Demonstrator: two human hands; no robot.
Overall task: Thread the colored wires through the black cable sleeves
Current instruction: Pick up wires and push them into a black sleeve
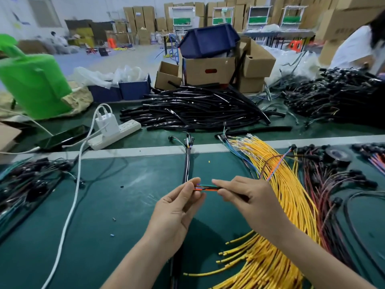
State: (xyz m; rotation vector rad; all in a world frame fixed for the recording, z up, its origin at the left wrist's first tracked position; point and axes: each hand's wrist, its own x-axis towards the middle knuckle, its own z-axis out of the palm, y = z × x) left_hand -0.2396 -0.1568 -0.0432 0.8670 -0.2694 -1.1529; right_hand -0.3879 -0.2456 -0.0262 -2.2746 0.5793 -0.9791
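Both grips meet just left of the yellow wire bundle (277,197), above the green counter (116,215). Left grip (177,207): thumb and fingers curled, pinching the free ends of the colored wires (207,187); green, orange and purple show. Right grip (248,201): thumb and forefinger pinch a black cable sleeve (239,196) near its mouth, and the wires run from the left grip straight into it. A short bare stretch of wire spans the two grips, which are close but not touching.

The sleeve is mostly hidden inside the right grip, far end not visible. Can't tell how far in the wires sit. A thin orange-blue wire loop (275,165) crosses the bundle; unclear whether it joins the held wires.

Left of the bundle, a sleeved harness (186,163) lies on the counter. Beyond the bundle is a pile of black sleeves (198,109). Right of it are dark red wires (333,184) with black connectors, and a tape roll (338,156). Far left of it are a power strip (116,135) and a phone (64,136). Warehouse room behind: cardboard boxes (210,70), a blue bin (208,40), a green bag (35,84). A person in white (354,46) is cut off at the right edge.
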